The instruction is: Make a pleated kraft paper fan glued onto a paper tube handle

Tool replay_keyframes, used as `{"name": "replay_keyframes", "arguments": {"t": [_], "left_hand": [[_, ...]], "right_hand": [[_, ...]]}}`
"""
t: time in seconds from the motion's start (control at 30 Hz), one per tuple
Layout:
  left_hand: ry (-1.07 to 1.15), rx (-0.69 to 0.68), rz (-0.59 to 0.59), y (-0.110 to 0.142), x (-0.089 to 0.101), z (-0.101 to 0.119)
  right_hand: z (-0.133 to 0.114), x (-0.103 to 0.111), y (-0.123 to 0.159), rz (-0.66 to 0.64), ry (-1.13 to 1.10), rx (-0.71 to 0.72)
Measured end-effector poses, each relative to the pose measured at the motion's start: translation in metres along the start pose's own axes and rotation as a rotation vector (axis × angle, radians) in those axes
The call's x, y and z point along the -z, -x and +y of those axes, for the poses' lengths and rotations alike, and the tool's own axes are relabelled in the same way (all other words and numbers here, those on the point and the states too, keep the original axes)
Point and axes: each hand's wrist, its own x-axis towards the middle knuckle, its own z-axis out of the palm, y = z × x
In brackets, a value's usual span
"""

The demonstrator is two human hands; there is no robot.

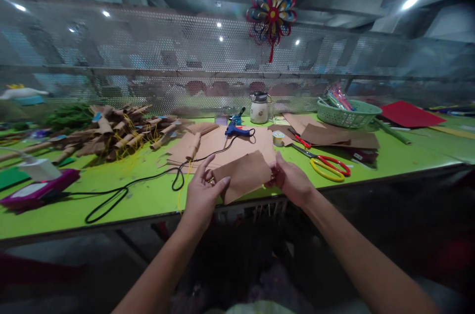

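A brown paper sheet is held between both hands just above the front edge of the green table. My left hand pinches its left edge, thumb and forefinger closed on it, other fingers raised. My right hand grips the right edge with curled fingers. Behind the sheet lies a stack of brown paper with a rolled paper scroll on it. A blue glue gun rests at the back of the stack, its black cord trailing left.
A heap of rolled brown scrolls with yellow string lies at left. Red-and-yellow scissors, smaller red scissors, a tape roll, a white jar and a green basket sit right. A pink-and-white device lies far left.
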Motion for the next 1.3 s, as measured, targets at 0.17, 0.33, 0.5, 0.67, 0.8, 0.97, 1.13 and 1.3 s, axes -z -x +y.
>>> {"name": "replay_keyframes", "arguments": {"t": [0.17,0.33,0.5,0.67,0.8,0.97,1.13,1.3], "left_hand": [[0.064,0.004,0.012,-0.002,0.003,-0.004],[0.049,0.026,0.037,0.000,0.003,-0.005],[0.075,0.036,0.047,0.005,-0.002,-0.001],[0.068,-0.001,0.084,0.008,-0.002,-0.002],[0.070,-0.030,0.114,0.009,-0.001,-0.005],[0.109,-0.027,0.157,0.012,-0.003,-0.003],[0.120,0.036,0.169,0.019,-0.005,-0.003],[0.093,0.203,-0.020,0.022,0.004,0.000]], "right_hand": [[0.004,-0.004,0.001,-0.037,-0.045,-0.026],[0.011,-0.007,0.003,-0.024,0.052,0.059],[0.016,-0.010,0.005,-0.005,0.206,0.129],[0.022,-0.020,0.007,0.074,-0.028,0.134],[0.029,-0.026,0.010,0.085,-0.051,0.125],[0.039,-0.029,0.010,0.142,0.081,0.118],[0.040,-0.032,0.008,0.195,0.169,0.221],[0.035,-0.029,0.011,0.147,0.197,0.199]]}}
